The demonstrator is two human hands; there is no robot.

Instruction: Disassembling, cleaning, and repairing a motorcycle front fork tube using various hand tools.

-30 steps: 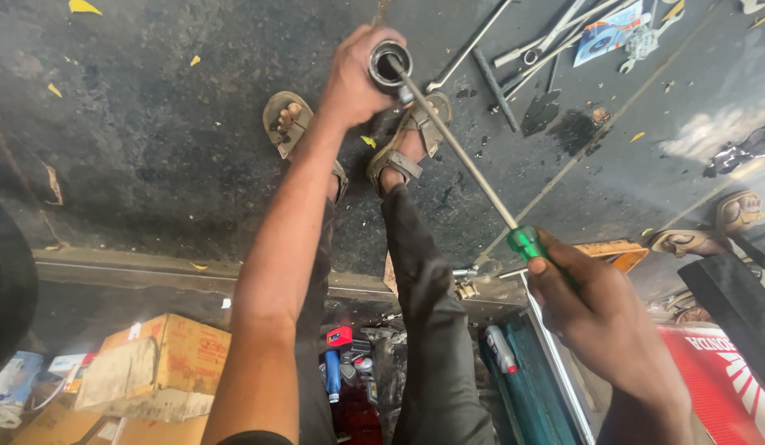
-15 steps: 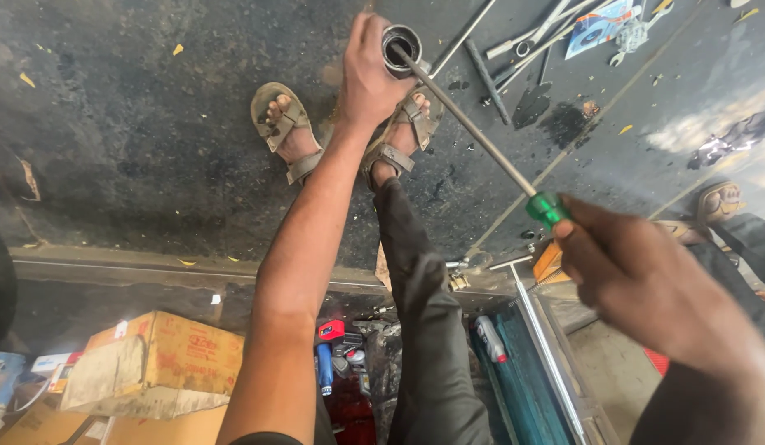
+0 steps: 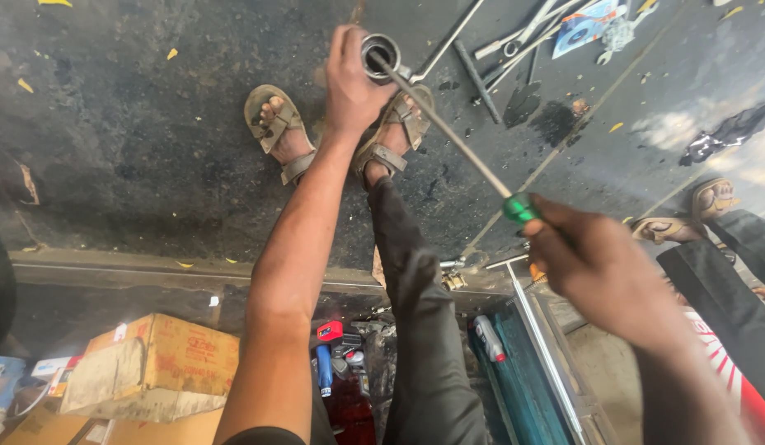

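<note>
A: Ring (image 3: pixel 381 53) — short metal cylinder, open end facing up toward the camera, is sitting in the left hand (image 3: pixel 349 82), held out over the dark oily floor (image 3: pixel 119 140) just above the sandalled feet (image 3: pixel 275 132).

B: Grip?

A: Left fingers are curling closed round its outer wall. Right hand (image 3: pixel 593 264) is wrapping tight round the green handle (image 3: pixel 520 207) of a long screwdriver (image 3: pixel 444 128); the shaft is running up and left, and its tip is reaching into the ring's bore.

B: Step in hand?

A: Judging by the tip inside the bore, the person is scraping or prying something from the inner wall. What the tip is touching I cannot tell.

B: Next move calling for?

A: Probably a steady left hold while the right hand is levering or sweeping the tip round the inside; a slip would be sending the tip toward the left fingers.

B: Surroundings?

A: Loose wrenches (image 3: pixel 514 37) are lying on the floor beyond the ring. A cardboard box (image 3: pixel 152 367) is sitting lower left, a teal toolbox (image 3: pixel 527 387) lower right. Another person's foot (image 3: pixel 712 198) is showing at the right edge.
</note>
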